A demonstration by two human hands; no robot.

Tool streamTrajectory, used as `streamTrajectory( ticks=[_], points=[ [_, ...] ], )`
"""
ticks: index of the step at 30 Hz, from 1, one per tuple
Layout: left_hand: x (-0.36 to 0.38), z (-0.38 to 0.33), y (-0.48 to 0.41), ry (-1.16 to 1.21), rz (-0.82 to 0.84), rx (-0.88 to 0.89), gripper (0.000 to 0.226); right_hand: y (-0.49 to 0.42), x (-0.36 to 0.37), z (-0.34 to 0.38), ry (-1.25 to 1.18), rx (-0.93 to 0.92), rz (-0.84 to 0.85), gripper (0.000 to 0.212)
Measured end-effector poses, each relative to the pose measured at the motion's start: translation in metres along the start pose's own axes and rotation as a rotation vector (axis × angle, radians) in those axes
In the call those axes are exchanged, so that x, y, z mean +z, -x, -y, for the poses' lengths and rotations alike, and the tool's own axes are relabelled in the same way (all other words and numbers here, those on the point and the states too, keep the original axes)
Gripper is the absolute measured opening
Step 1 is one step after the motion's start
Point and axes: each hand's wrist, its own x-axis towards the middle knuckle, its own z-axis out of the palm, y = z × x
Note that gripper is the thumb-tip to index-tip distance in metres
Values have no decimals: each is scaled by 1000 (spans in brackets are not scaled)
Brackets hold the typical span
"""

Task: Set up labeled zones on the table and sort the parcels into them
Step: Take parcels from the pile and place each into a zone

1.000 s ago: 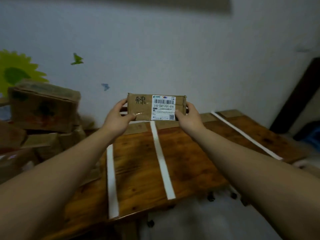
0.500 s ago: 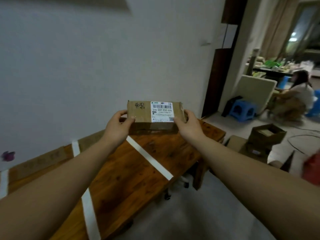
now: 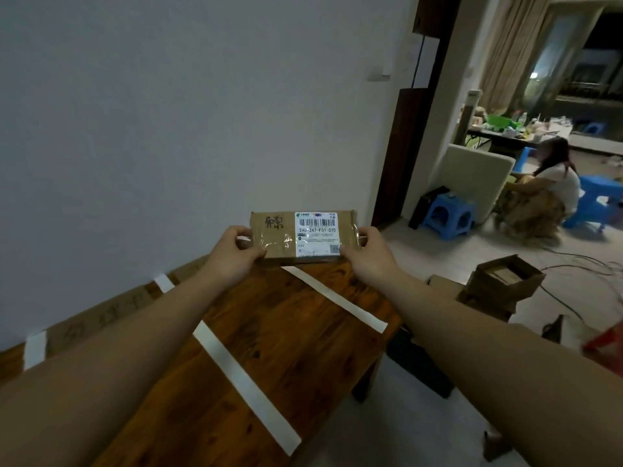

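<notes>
Wooden table [image 3: 286, 332], white tape strips [image 3: 242, 382], parcel [image 3: 303, 235], blue stool [image 3: 446, 214]

A home living room: long curtains [image 3: 502, 52] by a dark window, a cluttered dining table [image 3: 526, 134], blue plastic stools [image 3: 446, 215], a person [image 3: 546, 193] crouching on the tiled floor [image 3: 438, 261].

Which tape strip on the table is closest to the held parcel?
The rightmost strip; its far end shows just below the parcel. The other strips lie farther left.

A blue stool [image 3: 446, 215] stands on the floor near a crouching person [image 3: 554, 187], beige curtains [image 3: 502, 45] beyond.
</notes>
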Motion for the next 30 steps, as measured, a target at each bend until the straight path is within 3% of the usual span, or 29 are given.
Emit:
streamTrajectory(
  ticks=[6, 16, 21, 30],
  points=[
    [50, -2, -59, -20, -35, -45, 34, -85, -15, -31, 18, 7, 45, 50],
    [164, -15, -129, 47, -204, -168, 40, -231, -59, -93, 40, -31, 278, 45],
    [183, -6, -160, 29, -219, -287, 47, -289, -42, -108, 125, -25, 400, 41],
    [219, 35, -226, 1, -152, -486, 50, -379, 15, -154, 335, -28, 540, 55]
  ],
)
